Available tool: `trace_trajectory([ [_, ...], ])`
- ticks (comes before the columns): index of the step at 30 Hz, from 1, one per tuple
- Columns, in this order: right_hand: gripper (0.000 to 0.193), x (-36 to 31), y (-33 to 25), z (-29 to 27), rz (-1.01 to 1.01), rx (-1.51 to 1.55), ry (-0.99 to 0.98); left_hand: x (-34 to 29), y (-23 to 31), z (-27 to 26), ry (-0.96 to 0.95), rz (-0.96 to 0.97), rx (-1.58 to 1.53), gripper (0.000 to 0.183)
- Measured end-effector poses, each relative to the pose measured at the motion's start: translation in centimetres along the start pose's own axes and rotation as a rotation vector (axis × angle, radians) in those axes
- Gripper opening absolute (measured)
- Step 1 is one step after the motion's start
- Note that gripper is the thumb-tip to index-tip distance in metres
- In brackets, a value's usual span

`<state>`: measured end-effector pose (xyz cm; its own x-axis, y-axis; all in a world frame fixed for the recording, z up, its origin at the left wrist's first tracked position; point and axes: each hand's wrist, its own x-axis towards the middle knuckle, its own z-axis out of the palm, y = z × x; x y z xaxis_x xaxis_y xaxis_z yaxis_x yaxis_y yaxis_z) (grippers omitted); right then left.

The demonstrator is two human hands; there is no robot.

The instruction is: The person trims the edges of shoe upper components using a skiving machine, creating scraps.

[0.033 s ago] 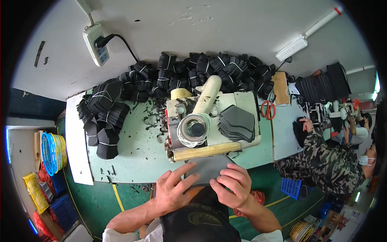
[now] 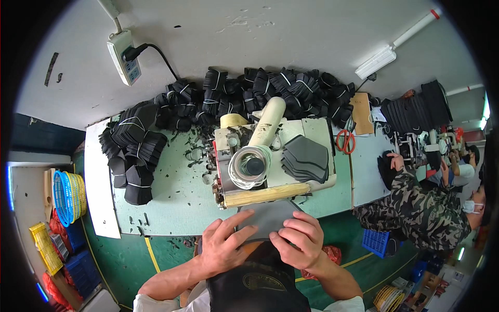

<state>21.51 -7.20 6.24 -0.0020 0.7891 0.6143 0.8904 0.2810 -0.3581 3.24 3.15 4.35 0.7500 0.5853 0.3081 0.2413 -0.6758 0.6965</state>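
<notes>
Both my hands hold one flat dark grey sheet piece [image 2: 269, 217] with angled corners, at the front edge of a cream-coloured machine [image 2: 275, 179]. My left hand [image 2: 226, 242] grips its left side, index and middle fingers stretched over the top and the thumb hidden. On its right side, my right hand [image 2: 301, 239] has bent fingertips on the edge. The far edge of the piece lies close against a wooden strip [image 2: 265, 195] along the machine's front. A small stack of similar grey pieces [image 2: 305, 160] rests on top of the machine, right of a spool of white cord [image 2: 236, 179].
Tied black bundles [image 2: 210, 99] line the wall, and more bundles [image 2: 138, 130] lie at left on the pale table [image 2: 182, 213]. Dark scraps litter the tabletop. Red-handled scissors [image 2: 345, 141] lie right of the machine. A co-worker in a camouflage top [image 2: 426, 208] sits farther right.
</notes>
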Motion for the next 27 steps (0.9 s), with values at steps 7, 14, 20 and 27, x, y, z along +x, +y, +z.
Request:
trace_trajectory([
  [7,0.019,-0.1,-0.8,-0.6,-0.017,-0.005,0.061,0.7,0.1,-0.7,0.057,0.213,-0.109,0.051],
  [14,0.019,1.3,-1.3,-1.1,0.293,0.337,-0.123,1.3,0.7,-1.9,-0.185,0.014,-0.274,0.044],
  [20,0.02,2.0,-1.4,-1.6,0.587,0.585,-0.256,1.7,2.3,-2.8,-0.2,-0.368,-0.522,0.025],
  [27,0.017,1.8,-1.7,-1.9,0.676,0.522,-0.319,1.7,2.1,-2.5,-0.314,-0.319,-0.378,0.021],
])
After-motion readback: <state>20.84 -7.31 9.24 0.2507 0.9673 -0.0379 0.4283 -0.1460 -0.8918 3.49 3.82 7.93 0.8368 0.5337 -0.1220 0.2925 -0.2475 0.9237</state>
